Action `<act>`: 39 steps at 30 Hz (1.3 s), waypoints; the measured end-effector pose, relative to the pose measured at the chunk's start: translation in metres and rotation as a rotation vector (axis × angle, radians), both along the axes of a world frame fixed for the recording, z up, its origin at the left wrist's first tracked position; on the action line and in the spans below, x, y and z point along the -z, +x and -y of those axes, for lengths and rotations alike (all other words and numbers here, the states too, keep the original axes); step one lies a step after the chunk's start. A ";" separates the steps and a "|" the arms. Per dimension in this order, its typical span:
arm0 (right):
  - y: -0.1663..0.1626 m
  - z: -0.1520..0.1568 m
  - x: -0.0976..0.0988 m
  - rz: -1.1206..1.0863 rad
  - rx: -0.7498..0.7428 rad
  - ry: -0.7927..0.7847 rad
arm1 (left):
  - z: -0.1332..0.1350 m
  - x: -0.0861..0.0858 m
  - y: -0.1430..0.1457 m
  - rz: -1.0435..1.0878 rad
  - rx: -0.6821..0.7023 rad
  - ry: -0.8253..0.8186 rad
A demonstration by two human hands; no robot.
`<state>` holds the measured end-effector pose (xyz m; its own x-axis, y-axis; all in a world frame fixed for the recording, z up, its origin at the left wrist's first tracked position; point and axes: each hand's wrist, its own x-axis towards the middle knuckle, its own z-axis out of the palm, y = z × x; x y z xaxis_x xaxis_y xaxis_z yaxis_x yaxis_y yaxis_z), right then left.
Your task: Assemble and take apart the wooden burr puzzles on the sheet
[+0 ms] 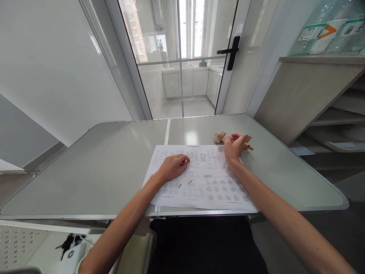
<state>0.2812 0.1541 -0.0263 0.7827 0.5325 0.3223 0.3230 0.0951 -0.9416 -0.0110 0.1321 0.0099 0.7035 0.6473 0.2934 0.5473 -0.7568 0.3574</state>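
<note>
My left hand [174,166] rests on the printed sheet [196,198], its fingers curled in and nothing visible in them. The sheet carries rows of small line diagrams and lies near the table's front edge. Past the sheet's right far corner, my right hand [233,149] has its fingers closed on a wooden puzzle [247,140] of crossed sticks, whose pieces stick out to the right of the hand. My fingers hide part of it. A second cross-shaped wooden puzzle [219,137] sits on the table just left of my right hand.
The pale table [94,171] has a seam down its middle. Behind it stands a glass door [182,61] with a black handle [234,52]. Wooden shelves [310,83] with wrapped plastic bottles [330,36] rise at right. A white device [73,254] lies below at left.
</note>
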 end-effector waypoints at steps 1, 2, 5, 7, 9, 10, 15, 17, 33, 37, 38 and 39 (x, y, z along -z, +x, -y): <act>0.000 0.000 -0.001 -0.010 -0.001 0.003 | 0.000 0.000 0.000 0.000 0.000 0.000; -0.001 0.001 -0.001 -0.014 -0.003 0.011 | 0.000 0.000 0.000 0.000 -0.001 0.001; -0.002 0.001 -0.003 -0.009 -0.007 0.051 | 0.000 0.000 0.001 -0.002 0.001 0.003; -0.002 0.001 -0.004 -0.018 -0.010 0.073 | 0.000 0.000 0.001 -0.003 0.003 0.004; -0.002 0.001 -0.004 -0.039 -0.012 0.086 | 0.000 0.000 0.001 -0.003 0.002 0.006; -0.002 0.000 -0.004 -0.046 -0.012 0.091 | 0.000 0.000 0.001 -0.003 0.001 0.007; -0.003 0.001 -0.005 -0.019 -0.028 0.149 | 0.000 0.000 0.000 -0.004 0.001 0.008; -0.005 0.003 -0.008 0.001 -0.044 0.172 | 0.000 0.000 0.000 -0.004 0.001 0.005; -0.045 0.043 -0.039 0.491 -0.468 0.230 | 0.000 -0.002 0.001 -0.009 0.001 0.004; -0.052 0.049 -0.041 0.446 -0.636 0.169 | 0.000 -0.001 0.001 -0.009 -0.001 0.010; -0.053 0.050 -0.041 0.421 -0.655 0.153 | 0.000 -0.001 0.001 -0.008 -0.001 0.011; -0.054 0.050 -0.041 0.394 -0.669 0.136 | 0.000 -0.001 0.001 -0.007 -0.002 0.012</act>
